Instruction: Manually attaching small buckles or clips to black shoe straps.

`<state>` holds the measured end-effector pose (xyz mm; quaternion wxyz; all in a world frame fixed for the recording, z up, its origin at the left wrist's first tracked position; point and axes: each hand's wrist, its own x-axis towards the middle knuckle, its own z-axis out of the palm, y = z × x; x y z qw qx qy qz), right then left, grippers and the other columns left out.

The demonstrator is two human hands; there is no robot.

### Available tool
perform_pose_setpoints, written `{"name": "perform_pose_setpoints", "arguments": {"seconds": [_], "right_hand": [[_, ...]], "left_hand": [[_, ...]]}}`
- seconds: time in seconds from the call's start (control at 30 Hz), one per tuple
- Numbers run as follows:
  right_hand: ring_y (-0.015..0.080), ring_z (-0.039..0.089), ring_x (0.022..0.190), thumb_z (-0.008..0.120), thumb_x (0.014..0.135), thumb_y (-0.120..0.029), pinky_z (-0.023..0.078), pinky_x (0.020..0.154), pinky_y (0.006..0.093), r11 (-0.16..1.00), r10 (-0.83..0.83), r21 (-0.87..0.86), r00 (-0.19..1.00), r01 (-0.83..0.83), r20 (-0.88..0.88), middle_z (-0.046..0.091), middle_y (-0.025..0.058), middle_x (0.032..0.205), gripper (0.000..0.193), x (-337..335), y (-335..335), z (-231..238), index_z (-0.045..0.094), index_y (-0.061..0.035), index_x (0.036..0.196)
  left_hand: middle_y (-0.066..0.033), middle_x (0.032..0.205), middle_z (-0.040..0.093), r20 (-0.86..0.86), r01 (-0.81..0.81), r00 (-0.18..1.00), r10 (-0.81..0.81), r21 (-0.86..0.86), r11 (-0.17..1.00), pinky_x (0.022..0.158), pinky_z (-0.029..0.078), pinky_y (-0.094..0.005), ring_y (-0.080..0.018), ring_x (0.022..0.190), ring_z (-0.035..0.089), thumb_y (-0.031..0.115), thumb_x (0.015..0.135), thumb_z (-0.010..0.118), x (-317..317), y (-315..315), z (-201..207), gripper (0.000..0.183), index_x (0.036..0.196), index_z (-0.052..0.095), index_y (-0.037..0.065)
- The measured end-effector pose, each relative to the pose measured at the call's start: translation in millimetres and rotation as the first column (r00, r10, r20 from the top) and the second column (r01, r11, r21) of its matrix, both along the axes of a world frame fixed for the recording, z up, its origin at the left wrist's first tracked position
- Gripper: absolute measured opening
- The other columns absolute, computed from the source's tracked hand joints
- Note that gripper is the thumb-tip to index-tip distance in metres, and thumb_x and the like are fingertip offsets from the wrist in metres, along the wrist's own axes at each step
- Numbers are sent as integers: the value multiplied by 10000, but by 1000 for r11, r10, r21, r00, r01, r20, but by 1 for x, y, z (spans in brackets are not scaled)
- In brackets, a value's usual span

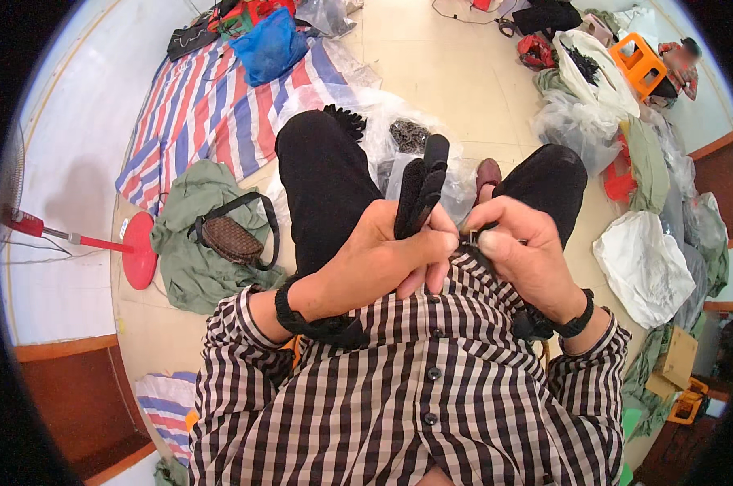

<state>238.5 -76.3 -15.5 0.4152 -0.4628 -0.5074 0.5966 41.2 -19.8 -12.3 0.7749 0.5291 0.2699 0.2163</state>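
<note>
Checked shirt, then hands; black strap points forward, tilting right.

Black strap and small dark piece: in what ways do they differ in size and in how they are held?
The strap is much larger than the piece. The strap sticks out of the left hand; the piece is pinched in the right hand, mostly hidden. Both look dark.

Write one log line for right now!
left hand: holding black fabric strips | right hand: pinching small dark piece | floor side: brown patterned pouch
</note>
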Motion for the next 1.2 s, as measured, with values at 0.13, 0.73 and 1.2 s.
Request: {"name": "perform_pose_setpoints", "arguments": {"seconds": [0.13,0.73,1.2], "right_hand": [[6,320,475,588,829,-111,246,446,186,952,-127,299,968,58,216,387,-82,512,220,9,-6,-3,552,-31,1031],[208,561,494,633,754,-64,399,441,287,747,-264,639,799,-184,540,578,103,662,275,13,-7,-2,563,-24,1016],[236,577,509,674,679,-41,441,450,313,625,-343,714,710,-317,616,570,104,627,354,18,-5,-1,545,11,1005]], "left_hand": [[-61,579,563,20,-76,997,75,72,995,367,294,-169,-44,382,400,146,874,499,5,-4,-7,134,836,518,18],[-46,581,571,68,28,997,-29,11,1000,371,314,-164,-37,397,431,189,899,494,15,-1,-7,199,822,551,15],[-39,571,569,64,16,998,-17,27,1000,363,312,-168,-31,397,431,129,872,502,22,-2,-6,143,818,559,10]]}}
